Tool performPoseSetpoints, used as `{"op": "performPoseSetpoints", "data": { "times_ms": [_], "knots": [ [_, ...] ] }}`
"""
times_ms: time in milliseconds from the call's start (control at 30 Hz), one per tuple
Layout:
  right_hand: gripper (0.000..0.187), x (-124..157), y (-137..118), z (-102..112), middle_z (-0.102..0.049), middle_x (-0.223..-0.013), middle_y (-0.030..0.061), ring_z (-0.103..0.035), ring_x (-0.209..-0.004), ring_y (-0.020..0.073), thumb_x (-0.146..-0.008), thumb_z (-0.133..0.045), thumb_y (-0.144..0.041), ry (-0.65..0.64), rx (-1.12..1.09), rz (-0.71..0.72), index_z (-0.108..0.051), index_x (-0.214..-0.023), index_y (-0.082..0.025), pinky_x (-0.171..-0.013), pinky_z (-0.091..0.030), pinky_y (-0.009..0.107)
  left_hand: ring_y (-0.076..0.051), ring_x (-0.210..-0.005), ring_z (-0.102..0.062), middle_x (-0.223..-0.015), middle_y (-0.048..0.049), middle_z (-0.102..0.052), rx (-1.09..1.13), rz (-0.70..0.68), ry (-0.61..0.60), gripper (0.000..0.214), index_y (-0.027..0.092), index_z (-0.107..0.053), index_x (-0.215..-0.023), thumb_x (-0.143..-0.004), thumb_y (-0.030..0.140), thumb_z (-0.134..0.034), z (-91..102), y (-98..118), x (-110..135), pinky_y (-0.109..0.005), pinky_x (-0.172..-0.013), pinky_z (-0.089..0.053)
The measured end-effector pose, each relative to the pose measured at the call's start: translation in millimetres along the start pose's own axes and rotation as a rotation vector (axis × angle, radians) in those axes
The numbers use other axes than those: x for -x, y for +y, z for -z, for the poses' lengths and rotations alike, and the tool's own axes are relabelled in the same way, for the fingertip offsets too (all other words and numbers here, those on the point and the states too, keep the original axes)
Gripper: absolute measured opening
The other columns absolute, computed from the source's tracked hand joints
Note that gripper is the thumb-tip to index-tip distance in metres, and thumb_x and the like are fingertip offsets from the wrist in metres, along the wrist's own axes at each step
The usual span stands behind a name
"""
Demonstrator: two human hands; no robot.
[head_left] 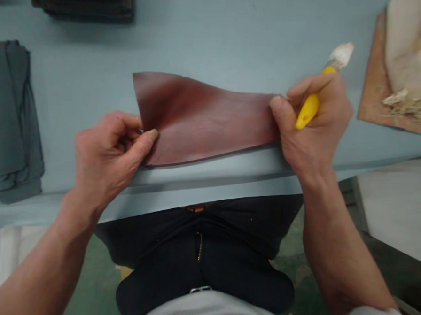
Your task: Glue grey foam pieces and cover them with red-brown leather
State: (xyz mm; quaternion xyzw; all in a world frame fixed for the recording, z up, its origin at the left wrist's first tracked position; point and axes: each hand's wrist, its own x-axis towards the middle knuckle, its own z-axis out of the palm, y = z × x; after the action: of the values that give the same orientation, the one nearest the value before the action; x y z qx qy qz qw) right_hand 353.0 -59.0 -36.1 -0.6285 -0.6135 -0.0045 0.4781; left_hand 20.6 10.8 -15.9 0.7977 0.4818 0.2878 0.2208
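Observation:
A reddish-brown leather piece (208, 120) is stretched between my hands just above the near edge of the table. My left hand (113, 148) pinches its left end between thumb and fingers. The right end is pinched by my right hand (314, 119), which also keeps a brush with a yellow handle (308, 110) tucked in the palm. White, caked bristles (342, 54) point up and away to the right. The leather's upper left corner curls upward, and its lower edge runs nearly parallel to the table edge.
Grey-green folded pieces (7, 116) are stacked at the left on the pale blue tabletop (225, 39). A dark stack (86, 6) sits at the far left back. On the right, a brown board (372, 78) lies under a whitish container with dried residue (407, 43).

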Motion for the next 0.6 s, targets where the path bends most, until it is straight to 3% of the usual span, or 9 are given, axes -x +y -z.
{"op": "performPoseSetpoints", "data": {
  "times_ms": [267,433,600],
  "knots": [
    [0.016,-0.1,8.8,3.4,-0.066,-0.088,-0.0034,-0.060,-0.073,0.0137,-0.096,-0.073,-0.037,-0.042,0.003,-0.072,-0.060,-0.101,-0.029,-0.070,-0.056,0.031,-0.009,-0.060,-0.052,-0.072,0.0044,-0.063,-0.134,0.115,0.012,0.031,0.020,-0.072,-0.089,-0.088,0.050,-0.071,1.6,6.4,0.9,-0.024,-0.057,-0.034],
    [0.016,-4.4,9.9,4.8,-0.064,-0.090,-0.0022,-0.063,-0.082,0.0160,-0.097,-0.070,-0.039,-0.113,-0.041,-0.147,-0.060,-0.100,-0.027,-0.081,-0.060,0.034,-0.014,-0.068,-0.058,-0.081,0.0011,-0.067,-0.165,0.256,-0.030,0.032,0.019,-0.073,-0.093,-0.085,0.050,-0.072,4.5,12.4,0.3,-0.029,-0.063,-0.041],
    [0.014,-9.0,12.0,4.6,-0.065,-0.096,-0.0020,-0.066,-0.090,0.0162,-0.099,-0.067,-0.037,-0.201,-0.088,-0.190,-0.059,-0.104,-0.026,-0.092,-0.061,0.036,-0.015,-0.066,-0.057,-0.080,0.0001,-0.066,-0.171,0.286,-0.048,0.035,0.019,-0.072,-0.093,-0.085,0.052,-0.074,5.8,5.6,0.1,-0.029,-0.061,-0.039]
  ]
}}
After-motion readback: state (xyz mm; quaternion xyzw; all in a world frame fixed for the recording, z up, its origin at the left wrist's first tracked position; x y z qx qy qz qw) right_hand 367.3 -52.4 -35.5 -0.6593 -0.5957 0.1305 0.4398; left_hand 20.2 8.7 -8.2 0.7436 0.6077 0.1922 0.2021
